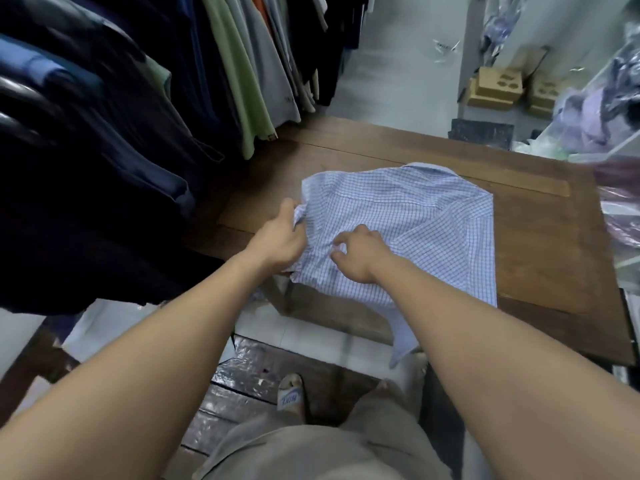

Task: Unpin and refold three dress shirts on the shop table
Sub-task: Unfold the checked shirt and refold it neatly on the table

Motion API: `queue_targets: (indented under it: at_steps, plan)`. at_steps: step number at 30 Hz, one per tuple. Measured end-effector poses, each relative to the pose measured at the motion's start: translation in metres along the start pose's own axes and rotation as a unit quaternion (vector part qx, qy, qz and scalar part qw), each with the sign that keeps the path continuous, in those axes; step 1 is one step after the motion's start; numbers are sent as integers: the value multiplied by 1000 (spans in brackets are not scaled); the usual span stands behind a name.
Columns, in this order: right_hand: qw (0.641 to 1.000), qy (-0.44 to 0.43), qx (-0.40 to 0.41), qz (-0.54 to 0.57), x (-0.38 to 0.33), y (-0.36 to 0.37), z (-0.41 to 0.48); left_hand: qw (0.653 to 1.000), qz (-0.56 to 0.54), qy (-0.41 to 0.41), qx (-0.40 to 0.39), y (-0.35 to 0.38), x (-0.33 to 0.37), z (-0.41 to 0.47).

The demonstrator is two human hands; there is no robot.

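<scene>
Blue-checked dress shirt, 1 item, flat on the wooden bench, collar at the far side; left hand grips bunched side fabric, right hand pinches a mid-body crease, apparently steadying the cloth for refolding.

The head-worn camera looks forward and steeply down, close over the table.

A blue-checked dress shirt lies on the wooden table toward its near left corner, collar toward the far edge. The left hand grips bunched cloth at the shirt's left side. The right hand pinches a fold just beside it. One sleeve hangs over the near edge.
</scene>
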State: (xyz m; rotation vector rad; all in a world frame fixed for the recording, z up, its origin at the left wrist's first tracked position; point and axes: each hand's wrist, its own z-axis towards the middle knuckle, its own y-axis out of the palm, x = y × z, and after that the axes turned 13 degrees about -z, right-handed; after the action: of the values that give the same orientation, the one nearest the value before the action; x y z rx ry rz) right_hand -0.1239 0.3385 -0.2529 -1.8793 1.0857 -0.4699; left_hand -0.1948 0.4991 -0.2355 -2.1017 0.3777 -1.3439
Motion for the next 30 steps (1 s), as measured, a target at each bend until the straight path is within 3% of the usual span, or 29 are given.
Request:
queue_targets:
  at_steps: [2, 4, 7, 9, 10, 15, 18, 20, 21, 22, 23, 24, 25, 30]
  plan:
    - [998, 4, 12, 53, 1, -6, 7, 998, 48, 27, -26, 7, 3, -7]
    - [981, 37, 18, 190, 3, -12, 13, 996, 64, 55, -38, 16, 14, -16]
    - [889, 71, -45, 451, 10, -26, 13, 993, 70, 70, -61, 37, 29, -33]
    - [836, 78, -99, 535, 16, -40, 9, 993, 76, 62, -70, 56, 36, -39]
    - [831, 75, -105, 541, 18, -44, 10, 993, 74, 55, -73, 65, 41, -42]
    - [902, 72, -61, 421, 27, -39, 26, 1000, -13, 3, -17, 97, 59, -57]
    - [886, 66, -51, 456, 33, -30, 32, 984, -140, -46, 104, 104, 44, -63]
    - [871, 80, -50, 483, 34, -28, 28, 970, -139, -74, 185, 110, 28, -62]
    - [864, 95, -60, 491, 34, -30, 28, 968, -126, -90, 195, 114, 21, -61]
    - [882, 101, -72, 455, 34, -29, 30, 971, -109, -105, 186, 117, 16, -60]
    - [876, 119, -41, 465, 34, -28, 34, 975, -92, -118, 167, 122, 12, -60]
    - [832, 124, -48, 538, 34, -28, 37, 977, -80, -125, 153, 127, 8, -61]
    - [817, 123, -41, 562, 35, -27, 36, 978, -76, -124, 152, 131, 6, -61]
    - [865, 56, -23, 499, 41, -24, 40, 971, -93, -71, 209, 146, -2, -64]
